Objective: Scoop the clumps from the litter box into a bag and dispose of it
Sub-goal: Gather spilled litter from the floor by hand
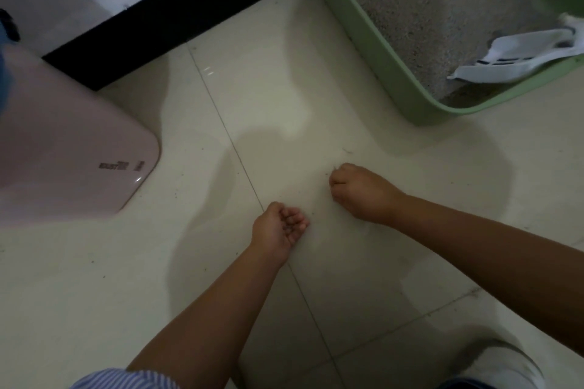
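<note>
Plainly, the scoop (518,55) lay up and to the right of both hands, inside the green litter box (363,38), and the right hand (363,191) was the nearer of the 2. It was white and slotted, resting on grey, grainy litter against the box's near wall, its long axis running roughly left to right with the broad blade toward the left and the handle end toward the right edge of view. No separate clumps could be made out in the litter, and no bag was visible. The right hand hovered low over the pale floor tiles (316,88) with its fingers curled under; whether it pinched a fleck off the floor could not be told. The left hand (279,227) sat just beside it, palm up, fingers loosely curled, seemingly holding nothing. A reach for the scoop would probably fall to the right hand.
</note>
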Available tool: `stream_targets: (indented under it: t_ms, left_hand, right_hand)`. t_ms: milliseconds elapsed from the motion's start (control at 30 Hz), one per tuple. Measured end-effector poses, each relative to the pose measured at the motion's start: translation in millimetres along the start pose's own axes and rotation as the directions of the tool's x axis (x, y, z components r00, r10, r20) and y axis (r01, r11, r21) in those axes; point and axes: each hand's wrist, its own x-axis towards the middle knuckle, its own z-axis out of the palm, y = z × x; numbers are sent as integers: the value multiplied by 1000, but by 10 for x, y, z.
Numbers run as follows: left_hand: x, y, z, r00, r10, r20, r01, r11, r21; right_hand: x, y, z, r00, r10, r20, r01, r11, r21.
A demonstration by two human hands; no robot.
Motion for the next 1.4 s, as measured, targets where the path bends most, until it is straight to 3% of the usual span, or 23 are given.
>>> stream_targets:
  t_ms: [267, 400, 767, 867, 967, 1033, 1100, 1233, 1400]
  left_hand:
    - [-9, 57, 24, 997, -53, 49, 49, 996, 79]
    - [-12, 63, 9, 996, -64, 67, 58, 995, 79]
    - [-44, 75, -30, 991, -80, 105, 77, 997, 26]
    - [-48, 70, -51, 988, -96, 117, 94, 995, 17]
    - [-57, 52, -32, 981, -122, 150, 117, 992, 38]
    - [-99, 36, 13, 969, -157, 193, 148, 987, 63]
    - [-148, 29, 78, 955, -183, 234, 168, 982, 83]
    - [-157, -7, 103, 960, -183, 212, 162, 981, 111]
    - [-95, -8, -10, 972, -179, 155, 162, 980, 115]
  right_hand:
    - [-410, 165, -110, 989, 130, -69, -135, 988, -78]
    - [-421, 139, 13, 977, 200, -74, -203, 979, -29]
    - [-352, 67, -15, 984, 174, 48, -162, 970, -180]
    - [-350, 57, -30, 976, 216, 2, -216, 975, -62]
    - [-183, -145, -159, 946, 293, -135, -261, 940, 218]
    - [-83, -341, -217, 974, 198, -113, -159, 944, 288]
    - [-96, -381, -275, 987, 137, -81, -114, 964, 240]
    - [-335, 55, -393, 907, 385, -172, -356, 917, 181]
    - [-464, 200, -242, 907, 421, 29, -422, 902, 91]
